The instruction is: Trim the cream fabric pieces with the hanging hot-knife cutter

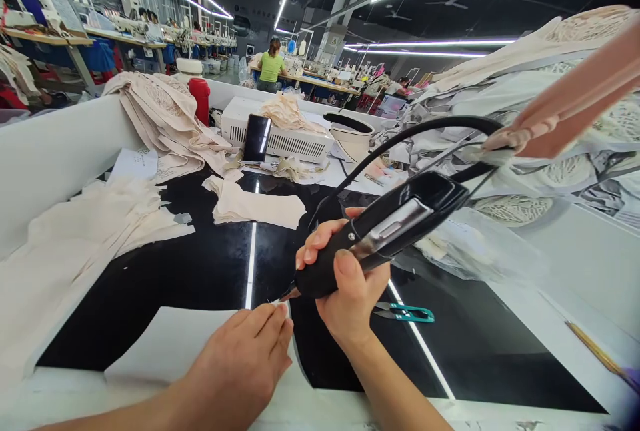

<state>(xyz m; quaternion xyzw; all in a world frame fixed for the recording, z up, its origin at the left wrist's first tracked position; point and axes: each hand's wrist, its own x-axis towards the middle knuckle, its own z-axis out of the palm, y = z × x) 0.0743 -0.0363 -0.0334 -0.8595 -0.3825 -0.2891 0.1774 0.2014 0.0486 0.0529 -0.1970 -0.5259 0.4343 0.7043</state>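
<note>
My right hand (pixel 350 284) is wrapped round a black corded handheld tool (pixel 385 224), held tilted with its narrow metal tip down to the left. The tip meets the edge of a white fabric piece (pixel 165 341) beside my left fingertips; whether it touches is hard to tell. My left hand (pixel 245 351) has its fingers together and presses on that piece, gripping its edge. The hand hides much of the fabric. Teal thread snips (pixel 410 313) lie on the black tabletop (pixel 200 277), right of my right hand.
A cream fabric stack (pixel 260 206) lies ahead, and a larger pile (pixel 90 237) at left. Behind stand a phone (pixel 257 139) and a white vented box (pixel 295 144). The tool's cable (pixel 410 131) loops up to a pink cloth strip (pixel 575 97). Bundled garments (pixel 500 104) rise at right.
</note>
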